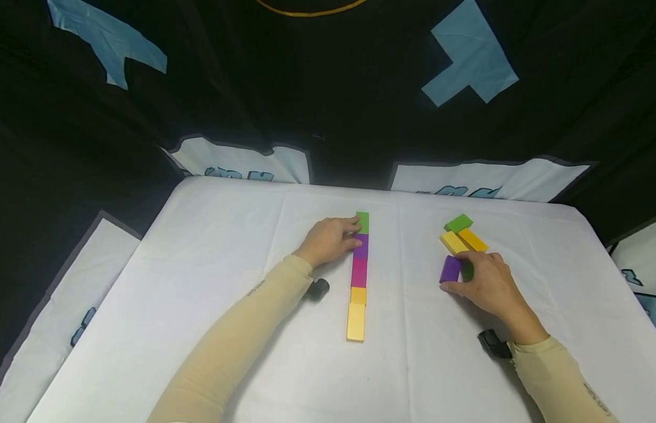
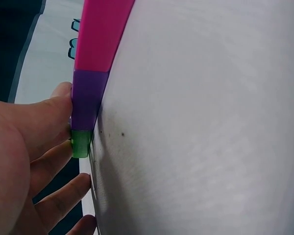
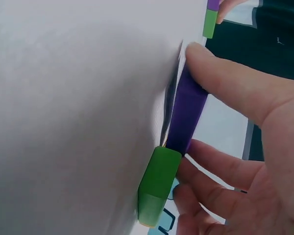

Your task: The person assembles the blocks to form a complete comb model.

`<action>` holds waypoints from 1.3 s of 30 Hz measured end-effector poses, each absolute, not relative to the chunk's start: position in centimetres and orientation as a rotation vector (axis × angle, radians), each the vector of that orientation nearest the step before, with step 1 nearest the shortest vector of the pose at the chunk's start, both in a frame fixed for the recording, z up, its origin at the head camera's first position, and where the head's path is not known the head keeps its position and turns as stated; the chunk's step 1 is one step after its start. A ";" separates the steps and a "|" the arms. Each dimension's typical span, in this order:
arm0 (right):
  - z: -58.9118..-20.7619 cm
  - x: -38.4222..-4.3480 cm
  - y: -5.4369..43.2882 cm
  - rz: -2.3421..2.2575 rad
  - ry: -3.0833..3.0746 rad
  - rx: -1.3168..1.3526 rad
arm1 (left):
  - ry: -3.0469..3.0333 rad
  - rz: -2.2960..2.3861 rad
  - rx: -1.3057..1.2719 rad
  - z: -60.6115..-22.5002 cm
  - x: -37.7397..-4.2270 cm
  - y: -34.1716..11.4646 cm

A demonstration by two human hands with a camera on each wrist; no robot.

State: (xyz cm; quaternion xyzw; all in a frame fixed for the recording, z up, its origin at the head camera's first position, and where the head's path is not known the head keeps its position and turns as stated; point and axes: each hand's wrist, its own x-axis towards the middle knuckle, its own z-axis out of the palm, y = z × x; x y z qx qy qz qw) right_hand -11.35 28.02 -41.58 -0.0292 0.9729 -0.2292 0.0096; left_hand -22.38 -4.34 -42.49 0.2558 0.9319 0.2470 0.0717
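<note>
A straight row of wooden blocks lies on the white table. From the far end it runs green block, purple block, magenta block, orange block and pale yellow block. My left hand touches the row's left side, its thumb by the purple block and a fingertip by the green one. To the right, my right hand pinches another purple block by its ends between thumb and fingers. A dark green block lies beside it, partly hidden by the hand in the head view.
Beyond the right hand lie a light green block, a yellow block and an orange block, close together. A black curtain hangs behind the table's far edge. White cloth covers the table.
</note>
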 end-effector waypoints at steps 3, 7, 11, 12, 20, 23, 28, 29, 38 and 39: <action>-41.5 -11.1 28.1 -0.769 3.020 -0.083 | 2.797 0.747 0.776 -42.5 -22.4 -4.4; -41.2 -10.6 28.0 -0.822 3.020 -0.089 | 2.799 0.750 0.776 -42.4 -22.3 -4.4; -40.7 -10.0 27.8 -0.842 3.043 -0.099 | 2.801 0.741 0.774 -42.4 -22.4 -4.4; -40.6 -9.8 27.7 -0.846 3.047 -0.101 | 2.801 0.736 0.777 -42.5 -22.4 -4.4; -39.9 -8.5 26.8 -0.889 3.089 -0.168 | 2.808 0.715 0.787 -42.4 -22.6 -4.4; -39.5 -8.1 26.4 -0.902 3.094 -0.187 | 2.808 0.710 0.788 -42.4 -22.6 -4.3; -39.4 -7.6 25.7 -0.946 3.113 -0.245 | 2.808 0.706 0.794 -42.3 -22.5 -4.3; -39.4 -7.5 25.6 -0.954 3.119 -0.260 | 2.808 0.707 0.795 -42.3 -22.5 -4.3; -39.8 -6.2 23.9 -0.981 3.128 -0.359 | 2.796 0.726 0.777 -42.5 -22.5 -4.3; -39.8 -6.1 23.7 -0.977 3.132 -0.373 | 2.795 0.727 0.776 -42.5 -22.5 -4.4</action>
